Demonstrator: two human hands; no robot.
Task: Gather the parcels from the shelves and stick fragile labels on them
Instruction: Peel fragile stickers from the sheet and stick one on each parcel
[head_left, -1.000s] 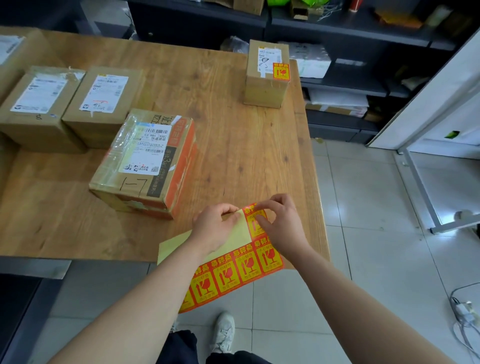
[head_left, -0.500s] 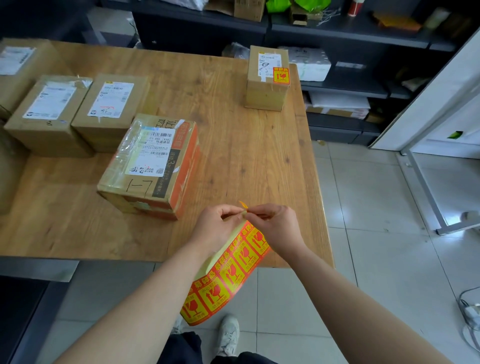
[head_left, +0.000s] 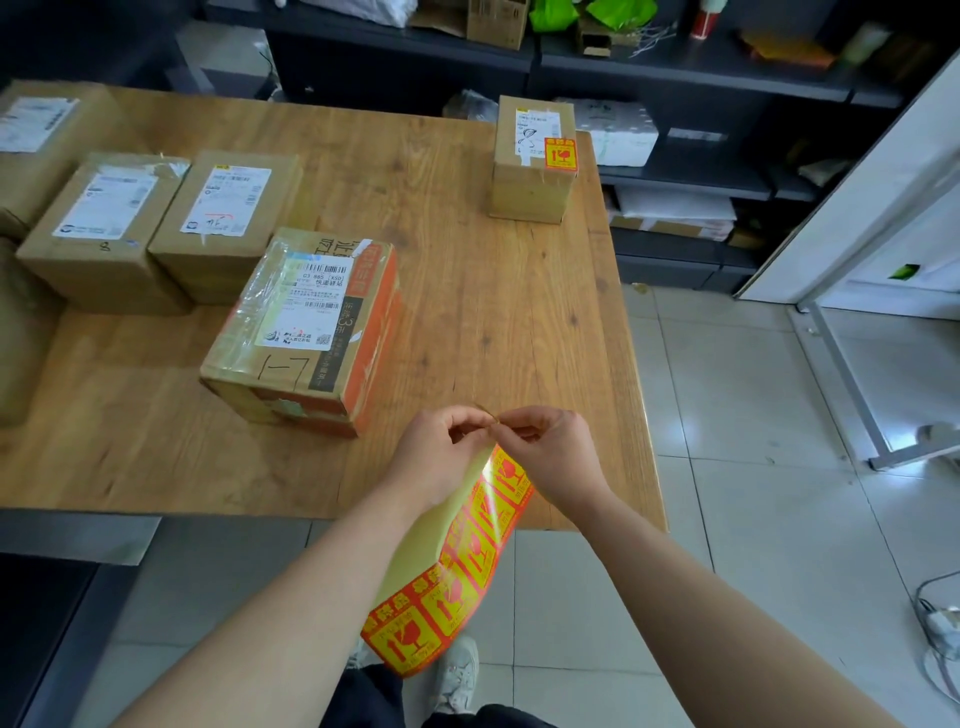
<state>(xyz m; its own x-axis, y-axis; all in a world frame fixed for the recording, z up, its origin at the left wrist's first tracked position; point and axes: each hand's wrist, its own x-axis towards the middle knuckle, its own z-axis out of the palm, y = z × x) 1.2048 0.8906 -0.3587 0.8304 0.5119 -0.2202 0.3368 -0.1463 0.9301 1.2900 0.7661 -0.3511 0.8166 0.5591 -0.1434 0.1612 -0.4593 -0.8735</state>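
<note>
Yellow-orange fragile label sheet (head_left: 467, 561): my left hand (head_left: 441, 457) and right hand (head_left: 550, 452) pinch its top corner, apparently peeling. Next, free one label for the taped parcel (head_left: 306, 322).

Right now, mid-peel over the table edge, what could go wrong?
The sticker sheet hangs loose past the table edge, held only where left hand and right hand pinch its top: a label could tear or curl onto itself. The nearest parcel is wrapped in glossy tape, so a label might hold poorly there.
</note>
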